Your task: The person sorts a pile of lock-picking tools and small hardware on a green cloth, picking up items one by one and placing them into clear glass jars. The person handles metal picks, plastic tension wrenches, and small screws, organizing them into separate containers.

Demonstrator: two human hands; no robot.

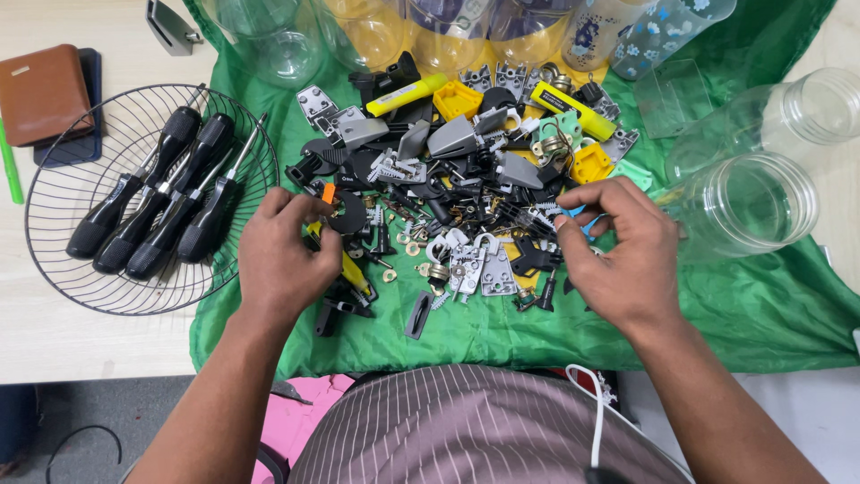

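A heap of small hardware parts (466, 179) in black, grey, yellow and pale green lies on a green cloth (770, 305). My left hand (282, 255) rests on the heap's left edge, fingers curled around a black round part with an orange tip (339, 208); a yellow-and-black piece (354, 271) pokes out beneath it. My right hand (618, 251) hovers over the heap's right side, its fingertips pinched on a small blue piece (584, 220).
A black wire basket (54, 260) at the left holds several black-handled screwdrivers (152, 197). Clear plastic jars (743, 206) lie on their sides at the right and stand along the back. A brown wallet (40, 90) and a green pen (11, 166) sit far left.
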